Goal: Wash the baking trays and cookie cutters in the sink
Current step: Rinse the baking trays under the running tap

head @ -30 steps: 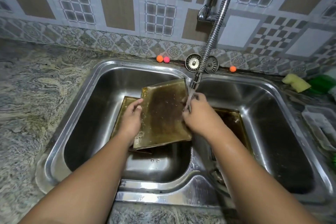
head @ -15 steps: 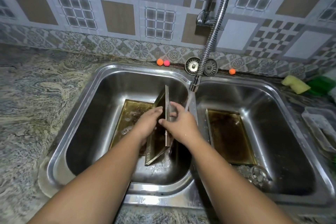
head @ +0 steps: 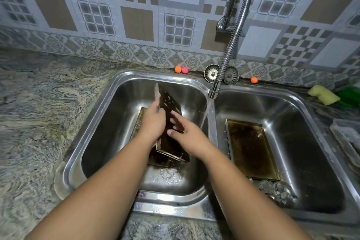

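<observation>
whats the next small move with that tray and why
Probably shift the tray right, under the water. The left hand holds it on edge in the left basin, the right hand rubs its dark face, and the stream falls just beside it.

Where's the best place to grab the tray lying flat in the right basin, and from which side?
Grip the tray by its raised rim on the near short edge, coming from above. It lies flat on the floor of the right basin, so only the upturned lip offers purchase. Cookie cutters crowd that corner, so go left of them.
</observation>
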